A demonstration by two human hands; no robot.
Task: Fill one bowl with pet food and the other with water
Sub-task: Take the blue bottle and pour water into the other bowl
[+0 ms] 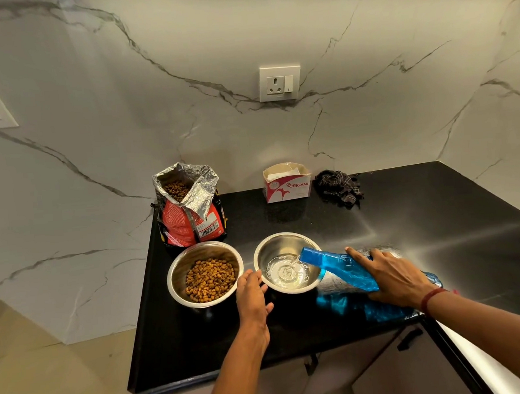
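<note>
Two steel bowls stand side by side on the black counter. The left bowl holds brown kibble. The right bowl has a shallow pool of water, and a thin stream runs into it from a blue plastic bottle tilted over its right rim. My right hand grips the bottle's body from above. My left hand touches the water bowl's left rim with its fingertips, between the two bowls. An open red pet food bag with a silver lining stands behind the kibble bowl.
A white and red tissue box and a crumpled dark cloth sit at the back of the counter by the marble wall. A wall socket is above them. The counter's left edge drops to the floor; cabinet doors are below.
</note>
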